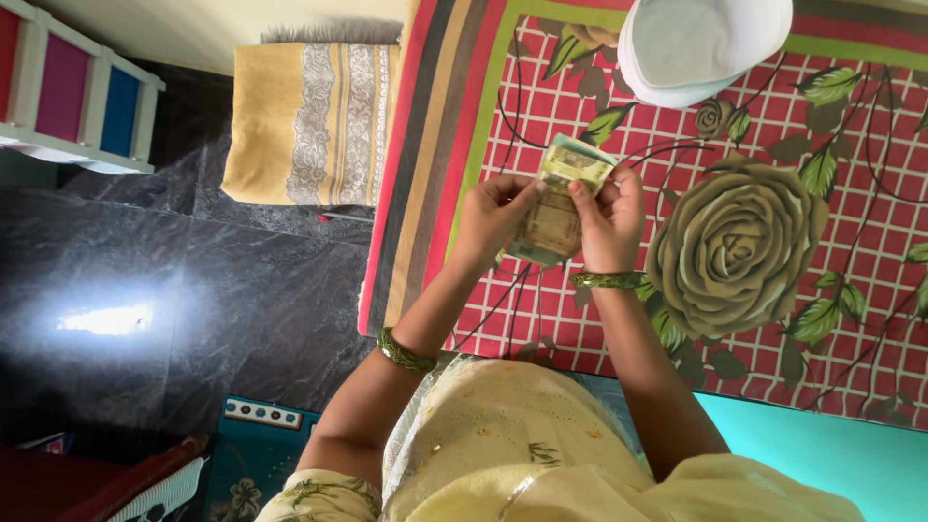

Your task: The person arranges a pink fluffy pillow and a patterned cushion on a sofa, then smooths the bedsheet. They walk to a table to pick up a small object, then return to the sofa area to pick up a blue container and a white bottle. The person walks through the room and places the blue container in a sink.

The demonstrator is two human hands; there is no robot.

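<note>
Both my hands hold a small stack of greenish-beige banknotes (559, 198) above a red checked bedsheet (851, 319) printed with large roses. My left hand (490, 217) grips the stack's left edge, thumb on top of the notes. On the right edge, my right hand (609, 220) pinches the notes with bent fingers. The top note is lifted and folded over at the far end. A green bangle sits on each wrist. A white cap (701, 43) lies on the sheet beyond the notes.
A folded yellow cloth (309, 121) with grey lace bands lies on the dark stone floor (193, 290) to the left. A white shelf (68, 92) with coloured panels stands at far left. A power strip (263, 415) sits below.
</note>
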